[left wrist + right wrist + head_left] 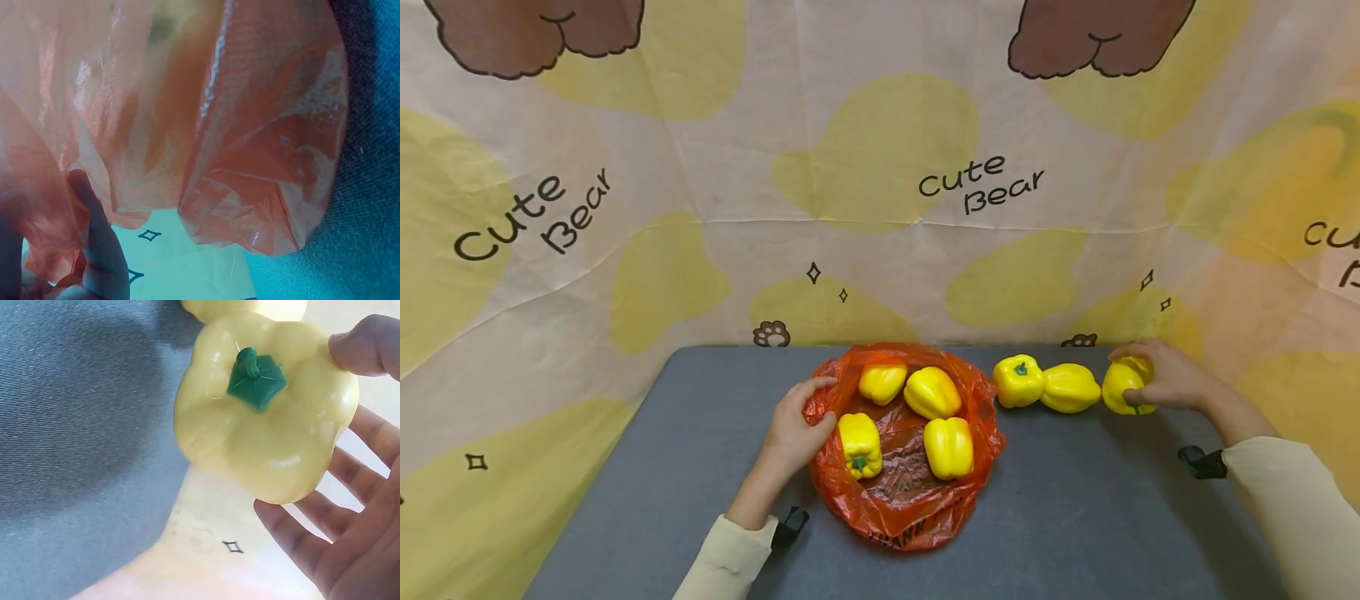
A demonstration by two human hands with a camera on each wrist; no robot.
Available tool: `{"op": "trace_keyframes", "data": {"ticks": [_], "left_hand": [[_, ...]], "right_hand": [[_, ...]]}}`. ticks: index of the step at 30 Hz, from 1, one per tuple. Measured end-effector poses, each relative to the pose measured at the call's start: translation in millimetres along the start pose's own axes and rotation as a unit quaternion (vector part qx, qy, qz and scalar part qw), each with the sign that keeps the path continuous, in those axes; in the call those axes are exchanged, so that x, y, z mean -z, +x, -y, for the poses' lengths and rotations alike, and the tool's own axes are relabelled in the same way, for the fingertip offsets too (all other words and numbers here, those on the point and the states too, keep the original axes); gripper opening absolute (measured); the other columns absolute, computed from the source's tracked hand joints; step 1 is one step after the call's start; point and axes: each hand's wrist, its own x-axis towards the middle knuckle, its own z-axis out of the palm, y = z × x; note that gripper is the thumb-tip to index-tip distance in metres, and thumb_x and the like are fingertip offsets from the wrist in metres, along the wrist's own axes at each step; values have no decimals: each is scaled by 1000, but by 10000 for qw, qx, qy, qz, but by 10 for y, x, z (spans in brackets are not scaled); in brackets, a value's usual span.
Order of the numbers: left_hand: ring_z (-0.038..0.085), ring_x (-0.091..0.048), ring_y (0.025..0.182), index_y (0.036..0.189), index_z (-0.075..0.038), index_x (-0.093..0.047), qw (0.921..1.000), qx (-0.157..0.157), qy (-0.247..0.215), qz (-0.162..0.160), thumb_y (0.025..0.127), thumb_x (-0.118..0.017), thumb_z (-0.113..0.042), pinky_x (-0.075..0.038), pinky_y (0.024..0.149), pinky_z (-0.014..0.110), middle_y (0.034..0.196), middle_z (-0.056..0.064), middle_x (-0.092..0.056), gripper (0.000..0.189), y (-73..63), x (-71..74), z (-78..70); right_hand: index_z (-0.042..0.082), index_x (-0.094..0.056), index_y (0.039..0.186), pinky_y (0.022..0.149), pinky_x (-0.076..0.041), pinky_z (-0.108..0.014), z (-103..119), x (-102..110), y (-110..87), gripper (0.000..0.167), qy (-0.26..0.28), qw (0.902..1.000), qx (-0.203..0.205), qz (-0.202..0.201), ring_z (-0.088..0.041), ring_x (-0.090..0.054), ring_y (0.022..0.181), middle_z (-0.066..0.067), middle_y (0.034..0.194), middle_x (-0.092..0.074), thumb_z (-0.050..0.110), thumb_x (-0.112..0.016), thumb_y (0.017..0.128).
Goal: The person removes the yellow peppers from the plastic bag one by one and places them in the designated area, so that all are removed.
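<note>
A red plastic bag sits with its mouth spread wide on the table, and several yellow bell peppers lie inside it. My left hand grips the left edge of the bag between thumb and fingers; the left wrist view shows the thin plastic bunched there. At the right end of a row, my right hand holds another yellow bell pepper, thumb on one side and fingers on the other. Its green stem faces the right wrist camera.
Two more yellow bell peppers, one with its stem toward me and one on its side, lie between the bag and my right hand. The grey table ends at a patterned cloth behind it.
</note>
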Motion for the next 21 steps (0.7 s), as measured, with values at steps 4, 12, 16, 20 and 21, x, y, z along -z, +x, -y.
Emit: {"op": "trace_keyframes", "data": {"ticks": [4,12,16,20,21], "left_hand": [[26,-61,96,120,-18,-65,10000,-24,-10,-11,78,-70,-6,-54,79,36,113,11,-62,44,3,-7,13],[25,-61,93,119,-18,-65,9999,-78,-23,-73,78,-70,-6,-55,77,34,112,11,-63,44,2,-16,24],[25,-61,94,118,-19,-66,9999,-71,-35,-100,78,-71,-5,-54,78,34,113,10,-63,43,0,-17,22],[25,-61,96,119,-19,-66,9999,-75,-20,-102,78,-71,-6,-55,79,35,114,10,-63,44,-2,-20,27],[25,-61,96,119,-19,-66,9999,-75,-17,-103,78,-71,-6,-55,79,35,115,10,-63,44,-3,-20,30]], "right_hand": [[3,-67,112,72,-45,-41,-50,-53,-18,51,20,10000,-17,16,-39,-56,99,-22,114,-62,22,-81,66],[2,-67,113,76,-46,-45,-117,-134,-42,53,32,9999,-64,90,-38,-57,101,-22,115,-62,24,-82,67],[2,-65,114,79,-46,-47,-163,-187,-54,54,44,9997,-159,199,-38,-57,102,-23,116,-61,26,-82,68],[1,-65,115,81,-45,-51,-193,-233,-70,55,130,9994,-220,218,-42,-55,105,-26,118,-60,26,-81,69],[1,-65,115,82,-45,-53,-197,-243,-73,54,154,9994,-229,216,-43,-54,106,-27,118,-60,25,-81,69]]}}
